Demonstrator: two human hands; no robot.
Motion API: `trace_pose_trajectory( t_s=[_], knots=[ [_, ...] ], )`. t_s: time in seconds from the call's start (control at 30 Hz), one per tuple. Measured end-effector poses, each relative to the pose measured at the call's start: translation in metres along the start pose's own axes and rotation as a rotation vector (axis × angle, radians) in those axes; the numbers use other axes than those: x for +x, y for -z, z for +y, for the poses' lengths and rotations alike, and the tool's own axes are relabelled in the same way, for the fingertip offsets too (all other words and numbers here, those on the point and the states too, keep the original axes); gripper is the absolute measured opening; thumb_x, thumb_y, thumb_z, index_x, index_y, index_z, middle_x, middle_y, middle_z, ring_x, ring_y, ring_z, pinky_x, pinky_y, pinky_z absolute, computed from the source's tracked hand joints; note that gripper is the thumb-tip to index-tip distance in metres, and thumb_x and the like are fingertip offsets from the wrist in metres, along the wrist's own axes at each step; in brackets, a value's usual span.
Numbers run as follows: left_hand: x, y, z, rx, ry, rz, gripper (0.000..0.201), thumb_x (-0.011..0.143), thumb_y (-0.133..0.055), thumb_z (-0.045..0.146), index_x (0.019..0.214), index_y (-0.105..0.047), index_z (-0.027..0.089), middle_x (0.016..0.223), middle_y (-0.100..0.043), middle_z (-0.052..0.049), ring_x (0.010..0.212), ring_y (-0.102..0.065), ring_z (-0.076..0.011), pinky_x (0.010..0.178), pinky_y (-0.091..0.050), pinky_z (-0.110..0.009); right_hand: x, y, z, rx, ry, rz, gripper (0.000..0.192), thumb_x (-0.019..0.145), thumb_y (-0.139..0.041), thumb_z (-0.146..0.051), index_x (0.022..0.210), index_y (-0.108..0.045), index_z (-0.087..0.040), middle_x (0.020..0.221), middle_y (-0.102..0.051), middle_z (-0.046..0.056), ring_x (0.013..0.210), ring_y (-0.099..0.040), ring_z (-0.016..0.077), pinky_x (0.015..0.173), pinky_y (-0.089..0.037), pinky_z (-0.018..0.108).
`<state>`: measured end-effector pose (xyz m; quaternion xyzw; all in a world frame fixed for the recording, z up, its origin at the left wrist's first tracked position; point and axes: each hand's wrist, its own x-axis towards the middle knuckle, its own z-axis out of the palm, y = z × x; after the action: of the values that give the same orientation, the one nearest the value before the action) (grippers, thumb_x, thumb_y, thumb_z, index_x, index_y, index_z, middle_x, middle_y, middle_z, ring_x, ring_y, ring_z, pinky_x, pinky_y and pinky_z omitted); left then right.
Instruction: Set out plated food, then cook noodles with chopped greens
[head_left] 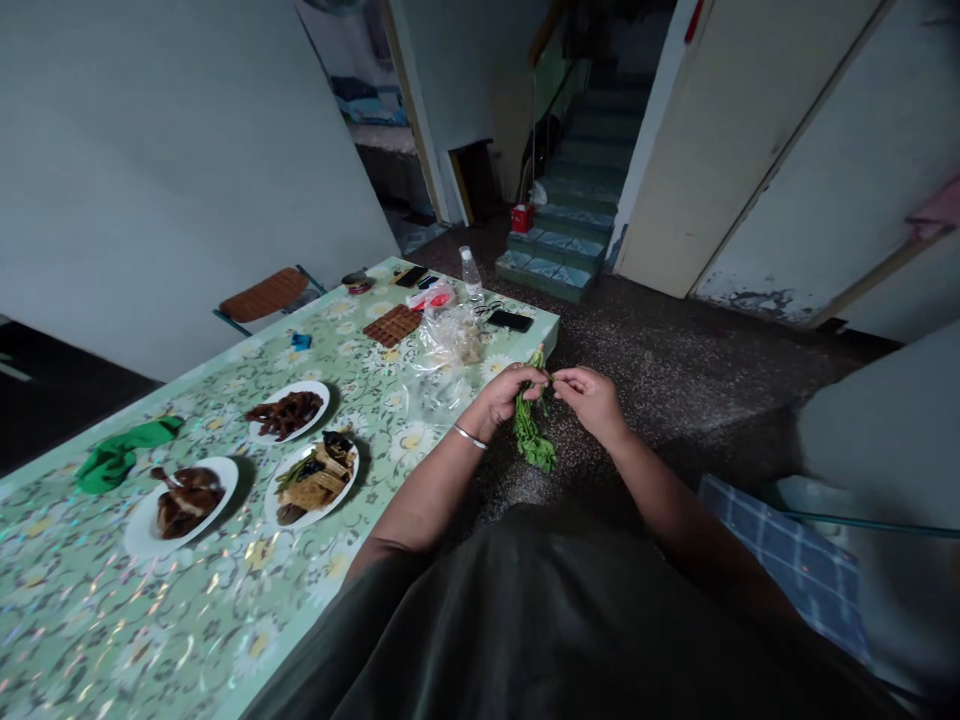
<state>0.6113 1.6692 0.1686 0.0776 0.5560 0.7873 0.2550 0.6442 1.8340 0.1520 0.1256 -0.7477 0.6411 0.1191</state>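
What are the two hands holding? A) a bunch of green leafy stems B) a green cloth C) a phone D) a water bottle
A: the left hand and right hand both pinch the bunch of green leafy stems, held beside the table, away from its edge.

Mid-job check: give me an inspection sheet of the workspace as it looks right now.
Surface: table with green floral cloth.
Job's things: leafy greens, held off the table edge, leaves hanging down.
Clutter: three plates of food, green cloth, plastic bag, bottle, phone, brown pad.
Grippers: left hand grips the stems; right hand pinches the top.
Cables: nothing seen.
Surroundings: chair by the wall, stairs, speckled floor, checked fabric.
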Motion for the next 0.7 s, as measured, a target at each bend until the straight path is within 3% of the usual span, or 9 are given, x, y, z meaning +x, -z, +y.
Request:
trace_pose_trajectory(
  t_s=[0.2, 0.37, 0.5, 0.7],
  knots=[
    [0.029, -0.035, -0.010, -0.103, 0.071, -0.019, 0.012, 0.058, -0.065, 0.021, 0.055, -0.056, 0.013, 0.041, -0.037, 0.006, 0.037, -0.027, -0.0030, 0.041, -0.016, -0.021, 0.008, 0.049, 0.008, -0.407, 0.336, 0.024, 0.013, 0.088, -0.056, -0.023, 0.086, -0.069, -0.020, 0.085, -0.068, 0.007, 0.077, -0.062, 0.0174, 0.074, -0.052, 0.031],
    [0.051, -0.061, -0.021, -0.141, -0.018, 0.022, 0.017, 0.052, -0.072, 0.020, 0.058, -0.058, 0.012, 0.047, -0.044, 0.006, 0.040, -0.030, -0.0016, 0.043, -0.015, -0.019, 0.013, 0.080, 0.014, -0.554, 0.410, 0.041, 0.019, 0.093, -0.047, -0.023, 0.089, -0.065, -0.020, 0.089, -0.067, 0.010, 0.085, -0.061, 0.0207, 0.081, -0.050, 0.035],
    [0.071, -0.076, -0.028, -0.118, -0.058, 0.034, 0.022, 0.051, -0.078, 0.020, 0.064, -0.062, 0.011, 0.050, -0.046, 0.006, 0.042, -0.032, -0.0017, 0.045, -0.016, -0.019, 0.019, 0.092, 0.022, -0.456, 0.309, 0.136, 0.016, 0.090, -0.050, -0.027, 0.081, -0.062, -0.021, 0.082, -0.065, 0.007, 0.080, -0.059, 0.0194, 0.077, -0.048, 0.033],
    [0.108, -0.085, -0.027, -0.134, -0.088, -0.085, 0.027, 0.054, -0.081, 0.025, 0.068, -0.062, 0.012, 0.053, -0.046, 0.006, 0.045, -0.032, -0.0023, 0.047, -0.019, -0.020, 0.044, 0.098, 0.047, 0.086, -0.174, 0.204, 0.023, 0.086, -0.053, -0.042, 0.080, -0.060, -0.021, 0.059, -0.051, -0.003, 0.053, -0.046, 0.0122, 0.053, -0.039, 0.025]
  ],
)
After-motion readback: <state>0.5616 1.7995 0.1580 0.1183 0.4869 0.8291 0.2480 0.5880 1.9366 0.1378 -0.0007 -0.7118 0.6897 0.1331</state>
